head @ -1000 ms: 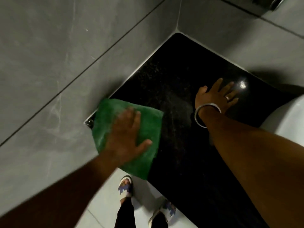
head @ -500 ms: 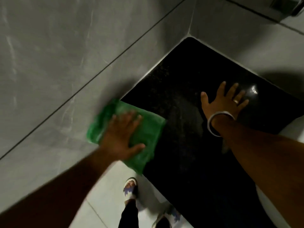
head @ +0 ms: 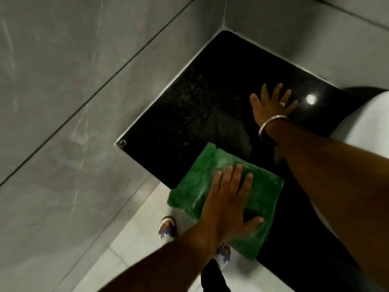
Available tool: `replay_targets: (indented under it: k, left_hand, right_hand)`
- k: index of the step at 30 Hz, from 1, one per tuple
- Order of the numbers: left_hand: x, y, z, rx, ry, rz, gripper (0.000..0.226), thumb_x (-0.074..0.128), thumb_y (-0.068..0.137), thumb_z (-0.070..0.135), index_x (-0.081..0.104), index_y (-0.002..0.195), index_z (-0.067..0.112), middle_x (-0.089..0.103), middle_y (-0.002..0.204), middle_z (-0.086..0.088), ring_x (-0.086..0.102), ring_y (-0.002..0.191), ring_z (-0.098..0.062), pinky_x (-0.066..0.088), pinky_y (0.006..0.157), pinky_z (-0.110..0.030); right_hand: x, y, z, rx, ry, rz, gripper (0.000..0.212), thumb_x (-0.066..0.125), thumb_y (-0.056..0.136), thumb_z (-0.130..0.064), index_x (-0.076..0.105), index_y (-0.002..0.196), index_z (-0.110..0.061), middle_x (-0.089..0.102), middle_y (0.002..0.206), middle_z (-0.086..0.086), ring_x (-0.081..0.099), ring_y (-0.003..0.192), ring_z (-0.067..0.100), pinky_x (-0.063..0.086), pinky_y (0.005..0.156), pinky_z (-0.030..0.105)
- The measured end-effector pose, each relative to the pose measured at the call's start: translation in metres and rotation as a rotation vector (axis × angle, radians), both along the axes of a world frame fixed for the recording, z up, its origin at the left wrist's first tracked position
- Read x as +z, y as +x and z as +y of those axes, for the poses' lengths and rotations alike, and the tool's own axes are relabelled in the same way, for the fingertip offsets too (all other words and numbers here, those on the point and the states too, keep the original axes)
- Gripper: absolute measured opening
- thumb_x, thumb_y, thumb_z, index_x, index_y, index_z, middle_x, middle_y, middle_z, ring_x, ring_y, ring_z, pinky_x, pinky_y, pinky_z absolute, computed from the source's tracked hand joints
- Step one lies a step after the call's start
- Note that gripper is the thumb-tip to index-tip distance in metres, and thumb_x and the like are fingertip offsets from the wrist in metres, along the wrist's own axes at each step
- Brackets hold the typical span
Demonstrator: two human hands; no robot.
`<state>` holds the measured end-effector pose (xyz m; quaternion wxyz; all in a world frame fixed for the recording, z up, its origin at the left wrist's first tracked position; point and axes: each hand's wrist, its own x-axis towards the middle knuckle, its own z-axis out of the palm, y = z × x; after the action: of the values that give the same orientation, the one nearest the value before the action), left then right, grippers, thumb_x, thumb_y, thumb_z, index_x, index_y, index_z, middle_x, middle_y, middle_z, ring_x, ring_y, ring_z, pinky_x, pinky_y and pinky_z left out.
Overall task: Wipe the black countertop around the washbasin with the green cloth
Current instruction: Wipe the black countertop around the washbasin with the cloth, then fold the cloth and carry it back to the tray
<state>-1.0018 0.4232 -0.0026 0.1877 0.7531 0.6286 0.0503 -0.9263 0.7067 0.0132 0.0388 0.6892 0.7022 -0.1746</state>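
The green cloth (head: 261,192) lies flat on the front edge of the black countertop (head: 189,114), its near side hanging a little over the edge. My left hand (head: 227,205) presses flat on the cloth with fingers spread. My right hand (head: 271,104) rests palm down on the bare countertop farther back, fingers apart, with a ring and a metal bangle on the wrist. The white washbasin (head: 370,127) shows at the right edge, partly behind my right forearm.
Grey tiled walls (head: 84,81) meet at the countertop's far corner. A small metal fitting (head: 121,143) sits at the countertop's left front corner. Below the edge are the light floor tiles and my two sandalled feet (head: 167,226).
My left hand has slid the cloth from the left corner by the wall rightwards along the front edge. My right hand has stayed planted on the countertop.
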Motion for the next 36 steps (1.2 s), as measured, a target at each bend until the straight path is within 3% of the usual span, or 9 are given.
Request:
replay_targets:
  k: [6, 10, 13, 16, 20, 24, 30, 33, 36]
  left_hand:
    - [0.021, -0.021, 0.002, -0.058, 0.041, -0.08, 0.093, 0.043, 0.088, 0.071, 0.026, 0.155, 0.01, 0.02, 0.165, -0.018, 0.018, 0.152, -0.036, 0.01, 0.125, -0.052]
    - [0.047, -0.075, 0.053, -0.002, 0.159, 0.052, 0.077, 0.053, 0.089, 0.05, 0.037, 0.151, 0.009, 0.033, 0.16, -0.017, 0.037, 0.144, -0.037, 0.033, 0.115, -0.051]
    - [0.068, -0.1, 0.109, -0.116, -0.016, 0.211, 0.081, 0.054, 0.086, 0.055, 0.028, 0.154, 0.018, 0.036, 0.158, -0.01, 0.041, 0.139, -0.034, 0.034, 0.11, -0.05]
    - [0.081, -0.105, 0.139, -0.31, -0.288, 0.255, 0.066, 0.064, 0.083, 0.057, 0.049, 0.139, 0.027, 0.055, 0.14, -0.005, 0.054, 0.126, -0.028, 0.042, 0.104, -0.044]
    - [0.092, -0.122, 0.126, -0.515, -0.46, 0.083, 0.027, 0.073, 0.083, 0.037, 0.068, 0.103, 0.02, 0.065, 0.106, -0.004, 0.06, 0.091, -0.021, 0.05, 0.076, -0.032]
    - [0.115, -0.127, 0.112, -0.365, -0.508, -0.325, 0.016, 0.076, 0.084, 0.022, 0.066, 0.076, 0.013, 0.062, 0.074, -0.002, 0.06, 0.07, -0.015, 0.045, 0.066, -0.03]
    - [0.158, -0.074, 0.082, -0.091, -0.734, -0.924, 0.012, 0.067, 0.092, 0.016, 0.075, 0.097, 0.008, 0.078, 0.091, -0.01, 0.075, 0.08, -0.018, 0.059, 0.068, -0.028]
    - [0.17, -0.013, 0.062, -0.091, -0.797, -0.971, 0.02, 0.064, 0.094, 0.017, 0.072, 0.107, 0.003, 0.072, 0.113, -0.023, 0.07, 0.1, -0.033, 0.055, 0.094, -0.052]
    - [0.182, 0.064, 0.034, -0.201, -0.821, -0.958, 0.02, 0.059, 0.097, 0.015, 0.072, 0.108, 0.004, 0.071, 0.113, -0.022, 0.068, 0.103, -0.034, 0.05, 0.099, -0.05]
  right_hand:
    - [0.041, 0.023, -0.071, 0.214, -0.191, -0.054, 0.039, 0.033, 0.096, -0.022, 0.047, 0.132, -0.014, 0.035, 0.146, 0.021, 0.036, 0.134, 0.045, 0.03, 0.109, 0.057]
    - [0.059, 0.025, -0.138, 0.289, -0.301, -0.013, 0.052, 0.054, 0.086, -0.035, 0.048, 0.133, -0.013, 0.046, 0.142, 0.02, 0.047, 0.128, 0.036, 0.041, 0.105, 0.041]
    - [0.061, 0.028, -0.172, 0.334, -0.324, -0.119, 0.079, 0.065, 0.075, -0.054, 0.039, 0.139, -0.016, 0.043, 0.144, 0.017, 0.045, 0.129, 0.038, 0.042, 0.104, 0.046]
    - [0.057, 0.028, -0.191, 0.319, -0.276, -0.185, 0.079, 0.078, 0.06, -0.055, 0.047, 0.121, -0.016, 0.061, 0.123, 0.014, 0.06, 0.111, 0.037, 0.051, 0.088, 0.042]
    - [0.058, 0.028, -0.209, 0.235, -0.284, -0.019, 0.044, 0.075, 0.071, -0.043, 0.06, 0.106, -0.02, 0.066, 0.115, 0.01, 0.062, 0.107, 0.032, 0.048, 0.083, 0.035]
    - [0.076, 0.041, -0.232, 0.067, -0.231, 0.193, 0.033, 0.078, 0.072, -0.035, 0.069, 0.095, -0.013, 0.07, 0.098, 0.012, 0.065, 0.094, 0.028, 0.047, 0.079, 0.031]
    - [0.133, 0.113, -0.297, -0.29, -0.225, 0.659, 0.016, 0.083, 0.07, -0.023, 0.068, 0.067, -0.027, 0.069, 0.063, -0.013, 0.063, 0.06, 0.0, 0.049, 0.058, 0.013]
    - [0.159, 0.171, -0.344, -0.475, -0.179, 0.771, 0.013, 0.082, 0.072, -0.023, 0.075, 0.082, -0.02, 0.076, 0.08, -0.004, 0.071, 0.073, 0.009, 0.057, 0.07, 0.023]
    - [0.179, 0.234, -0.403, -0.625, -0.142, 0.915, 0.008, 0.077, 0.077, -0.015, 0.075, 0.084, -0.014, 0.077, 0.081, -0.001, 0.072, 0.075, 0.013, 0.057, 0.067, 0.024]
